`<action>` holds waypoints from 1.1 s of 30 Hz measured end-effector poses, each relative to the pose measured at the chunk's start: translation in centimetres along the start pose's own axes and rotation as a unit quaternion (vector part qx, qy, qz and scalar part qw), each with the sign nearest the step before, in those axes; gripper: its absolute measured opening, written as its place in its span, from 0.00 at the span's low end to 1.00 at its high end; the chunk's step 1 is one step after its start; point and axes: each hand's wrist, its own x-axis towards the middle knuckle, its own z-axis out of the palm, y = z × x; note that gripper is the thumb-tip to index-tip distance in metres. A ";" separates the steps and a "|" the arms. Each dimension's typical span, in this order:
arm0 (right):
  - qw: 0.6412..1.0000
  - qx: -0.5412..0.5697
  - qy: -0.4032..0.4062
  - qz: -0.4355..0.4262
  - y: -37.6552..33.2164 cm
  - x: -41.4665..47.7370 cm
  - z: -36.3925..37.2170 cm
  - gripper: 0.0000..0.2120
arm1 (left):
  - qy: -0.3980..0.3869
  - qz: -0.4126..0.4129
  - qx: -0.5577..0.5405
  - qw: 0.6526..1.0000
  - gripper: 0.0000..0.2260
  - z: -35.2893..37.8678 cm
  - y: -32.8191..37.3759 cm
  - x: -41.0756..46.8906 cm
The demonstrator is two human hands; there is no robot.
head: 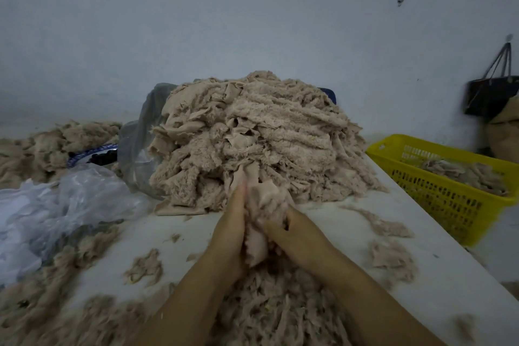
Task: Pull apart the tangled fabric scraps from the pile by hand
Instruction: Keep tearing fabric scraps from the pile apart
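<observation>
**A:** From the head camera, where is the work?

**B:** The pile (252, 135) of beige fabric scraps sits in the middle of the white table (438, 255), heaped high. One scrap (259, 205) runs from its near foot down between the two hands.

**A:** How do you expect it to handle?

**B:** Light and limp, I'd judge. It has a smooth backing and a fuzzy face that sheds. The frayed edges probably snag on their neighbours, so a piece may drag others along with it. I'd take it by the smooth backing near a free edge, not by the fluff, which looks likely to tear away.

**A:** And the hands?

**B:** The right hand (292, 230) has its fingers curled into the scrap's lower folds and grips it. The left hand (233, 222) lies against the scrap's other side with its fingers stretched up toward the pile. Its tips are blurred and the thumb is hidden, so I cannot tell whether it pinches or only presses.

**A:** Anything else around?

**B:** Shredded fluff (275, 306) lies below the wrists. A yellow basket (438, 194) holding some scraps stands to the right, and a crumpled plastic bag (70, 199) lies to the left.
</observation>
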 end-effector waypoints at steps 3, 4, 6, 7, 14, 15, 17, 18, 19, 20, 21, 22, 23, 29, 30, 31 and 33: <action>0.985 0.097 0.143 0.016 0.6 0.6 -2.0 0.07 | 0.012 0.038 -0.016 0.999 0.26 -0.5 0.1 0.9; 0.951 0.210 0.227 0.014 0.6 0.7 -3.3 0.06 | 0.054 0.063 0.021 0.996 0.22 -0.7 0.0 1.3; 0.831 0.422 0.360 -0.035 0.4 0.8 -5.7 0.12 | 0.175 0.092 0.073 0.978 0.13 -1.6 -0.3 2.4; 0.793 0.471 0.384 -0.037 0.6 0.7 -6.2 0.22 | 0.217 0.093 0.074 0.969 0.08 -2.2 -0.5 2.9; 0.877 0.294 0.355 0.135 2.2 1.4 -3.6 0.03 | 0.182 0.033 0.079 0.980 0.25 -2.3 -0.3 6.0; 0.896 0.256 0.336 0.139 2.5 1.5 -3.4 0.04 | 0.181 0.024 0.091 0.979 0.27 -2.2 -0.1 6.3; 0.926 0.184 0.295 0.146 2.8 1.4 -3.1 0.06 | 0.199 0.018 0.150 0.968 0.24 -2.1 0.5 6.6; 0.935 0.163 0.279 0.146 2.9 1.3 -3.0 0.07 | 0.197 0.029 0.190 0.961 0.17 -2.0 0.9 6.5; 0.938 0.164 0.270 0.146 2.9 1.3 -2.8 0.09 | 0.182 0.047 0.233 0.954 0.10 -1.7 1.1 6.0; 0.936 0.184 0.262 0.147 2.7 1.3 -2.7 0.10 | 0.150 0.076 0.271 0.948 0.10 -1.3 1.2 5.3; 0.933 0.215 0.246 0.150 2.5 1.4 -2.7 0.12 | 0.097 0.105 0.297 0.944 0.12 -0.9 1.1 4.5; 0.933 0.240 0.217 0.156 2.4 1.4 -2.5 0.15 | 0.020 0.126 0.319 0.939 0.13 -0.2 0.8 3.3; 0.935 0.258 0.175 0.167 2.1 1.2 -2.4 0.19 | -0.068 0.138 0.347 0.925 0.13 0.5 0.6 1.9; 0.931 0.300 0.112 0.177 1.6 0.6 -3.1 0.16 | -0.291 0.083 0.399 0.866 0.11 1.6 -0.1 -0.5; 0.940 0.252 0.161 0.166 1.5 0.7 -3.1 0.15 | -0.296 0.064 0.391 0.869 0.12 1.4 -0.2 -0.4; 0.949 0.191 0.198 0.151 1.3 0.7 -3.0 0.16 | -0.287 0.046 0.377 0.880 0.13 1.3 -0.2 -0.4; 0.965 0.082 0.224 0.112 1.1 0.7 -2.6 0.22 | -0.224 0.035 0.327 0.917 0.16 1.5 -0.4 -0.5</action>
